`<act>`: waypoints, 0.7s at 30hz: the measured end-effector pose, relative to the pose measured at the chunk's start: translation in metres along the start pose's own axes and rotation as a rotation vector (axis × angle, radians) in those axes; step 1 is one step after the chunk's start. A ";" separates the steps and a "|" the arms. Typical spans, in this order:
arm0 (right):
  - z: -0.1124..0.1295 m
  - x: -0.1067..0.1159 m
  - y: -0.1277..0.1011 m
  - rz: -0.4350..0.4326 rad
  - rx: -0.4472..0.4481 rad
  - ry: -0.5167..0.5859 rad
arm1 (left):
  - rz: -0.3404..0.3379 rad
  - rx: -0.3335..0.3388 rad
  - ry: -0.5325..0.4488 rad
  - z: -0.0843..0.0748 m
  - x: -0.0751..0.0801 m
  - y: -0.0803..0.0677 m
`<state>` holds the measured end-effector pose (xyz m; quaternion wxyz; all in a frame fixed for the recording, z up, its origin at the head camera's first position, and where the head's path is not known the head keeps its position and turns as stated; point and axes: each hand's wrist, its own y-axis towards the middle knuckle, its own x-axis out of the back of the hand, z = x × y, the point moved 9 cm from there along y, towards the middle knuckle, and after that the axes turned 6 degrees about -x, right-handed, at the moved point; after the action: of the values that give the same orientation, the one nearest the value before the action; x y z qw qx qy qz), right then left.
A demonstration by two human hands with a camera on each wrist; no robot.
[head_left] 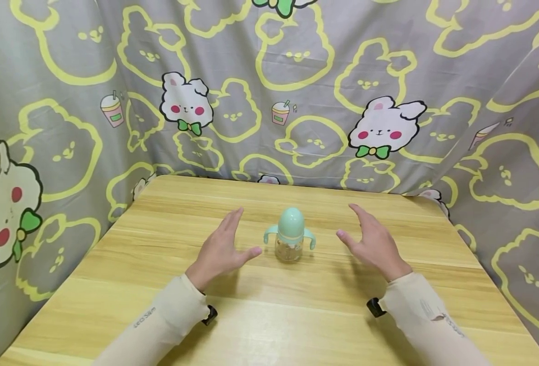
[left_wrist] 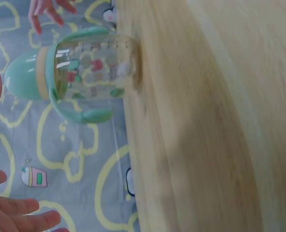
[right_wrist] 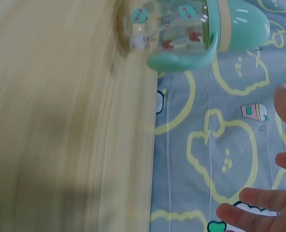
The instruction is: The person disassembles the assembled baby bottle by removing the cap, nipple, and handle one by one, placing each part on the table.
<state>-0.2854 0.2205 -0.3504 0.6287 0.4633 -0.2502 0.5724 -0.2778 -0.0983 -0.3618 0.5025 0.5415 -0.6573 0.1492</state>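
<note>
A small clear baby bottle point(head_left: 290, 235) with a mint-green domed cap and two side handles stands upright on the wooden table point(head_left: 269, 310). My left hand point(head_left: 226, 249) is open a little to its left, fingers spread, touching nothing. My right hand point(head_left: 373, 242) is open on the other side, a bit farther off, also holding nothing. The left wrist view shows the bottle point(left_wrist: 80, 67) close up with my left fingertips point(left_wrist: 22, 217) at the frame's edge. In the right wrist view the bottle point(right_wrist: 196, 29) appears with my right fingertips point(right_wrist: 259, 210) low at the right.
A grey curtain point(head_left: 297, 86) printed with yellow bear outlines and white rabbits hangs round the table's back and both sides. The light wooden table top reaches from the curtain to the near edge, with only the bottle on it.
</note>
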 end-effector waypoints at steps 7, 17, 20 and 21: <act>0.017 -0.011 0.007 0.034 0.000 0.005 | 0.008 -0.034 -0.014 -0.013 -0.013 0.004; 0.045 -0.021 0.014 0.042 0.038 0.024 | 0.038 -0.024 -0.074 -0.031 -0.030 0.005; 0.052 -0.023 0.015 0.039 0.055 0.035 | 0.047 -0.029 -0.078 -0.036 -0.036 0.005; 0.054 -0.025 0.016 0.038 0.060 0.037 | 0.049 -0.029 -0.082 -0.037 -0.038 0.005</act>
<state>-0.2940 0.1605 -0.3426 0.6081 0.4664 -0.2299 0.5999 -0.2675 -0.0476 -0.3750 0.4791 0.5234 -0.6926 0.1297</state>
